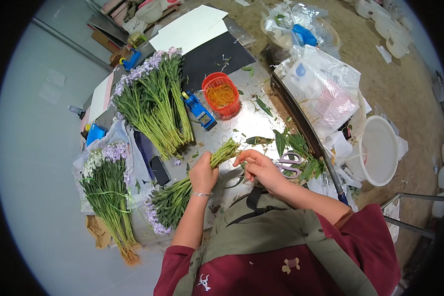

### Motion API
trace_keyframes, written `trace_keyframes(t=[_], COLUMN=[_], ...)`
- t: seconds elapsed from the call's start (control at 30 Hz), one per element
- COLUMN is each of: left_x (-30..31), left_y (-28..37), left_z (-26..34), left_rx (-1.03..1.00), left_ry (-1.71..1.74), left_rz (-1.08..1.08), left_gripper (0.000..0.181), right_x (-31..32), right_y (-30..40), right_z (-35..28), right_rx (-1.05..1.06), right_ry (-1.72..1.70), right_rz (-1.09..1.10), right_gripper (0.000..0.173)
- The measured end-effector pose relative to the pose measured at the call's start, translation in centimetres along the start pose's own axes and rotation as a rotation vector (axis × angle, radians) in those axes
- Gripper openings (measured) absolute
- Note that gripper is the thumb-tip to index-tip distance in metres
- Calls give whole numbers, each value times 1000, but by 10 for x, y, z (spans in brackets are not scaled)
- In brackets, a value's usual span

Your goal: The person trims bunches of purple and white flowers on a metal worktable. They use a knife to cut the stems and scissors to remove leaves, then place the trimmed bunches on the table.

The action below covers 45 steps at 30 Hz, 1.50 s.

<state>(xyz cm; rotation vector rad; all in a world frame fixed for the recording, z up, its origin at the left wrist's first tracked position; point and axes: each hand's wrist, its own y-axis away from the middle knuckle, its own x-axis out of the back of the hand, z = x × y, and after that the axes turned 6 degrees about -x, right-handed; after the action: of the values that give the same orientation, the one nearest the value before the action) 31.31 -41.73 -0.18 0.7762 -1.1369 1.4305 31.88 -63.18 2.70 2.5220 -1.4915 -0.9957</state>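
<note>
My left hand point(202, 173) is closed around a bunch of flower stems point(225, 152). The cut ends point up and to the right, while the leafy part and lilac blossoms point(156, 218) lie low on the left. Just beside the stem ends is my right hand point(261, 169), its fingers bent; whether something thin is pinched in them is not clear. Purple-handled scissors point(290, 164) lie right of that hand, among loose leaves point(298, 142). A larger pile of lilac-flowered stems point(155, 100) rests farther back on the metal table point(252, 122).
A red plastic basket point(222, 97) holds rubber bands. Beside it sits a blue tape dispenser point(199, 111). A phone point(159, 171) lies left, near a tied, rooted flower bunch point(109, 196). A dark metal rail point(299, 114) edges the right side, with plastic bags point(323, 87) and a white bucket point(379, 151) beyond.
</note>
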Motion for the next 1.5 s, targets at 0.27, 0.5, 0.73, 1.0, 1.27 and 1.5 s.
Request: trace_keyframes(t=[0.27,0.5,0.73,1.0,1.27,1.5], left_x=[-11,-19,-30,-71,-74,-73], left_y=[-6,-17,-20,-5,1,6], left_z=[3,-7,-17,-5,-3,0], left_rx=[75,92,-67,22,-10,19], left_ry=[37,130,142,118,133,143], left_rz=[-107,-306,-469,-535,-490,-499], left_gripper=[22,27,44,44,37,45], right_x=[7,108,163,144,77,70], right_y=[3,22,21,48,12,-3], right_z=[37,73,113,60,42,42], right_rx=[73,332,160,-79,231,55], right_ry=[625,1457,1967,1410,1463,1483], right_rz=[-79,470,516,403,483,398], right_gripper=[67,49,39,31,35,20])
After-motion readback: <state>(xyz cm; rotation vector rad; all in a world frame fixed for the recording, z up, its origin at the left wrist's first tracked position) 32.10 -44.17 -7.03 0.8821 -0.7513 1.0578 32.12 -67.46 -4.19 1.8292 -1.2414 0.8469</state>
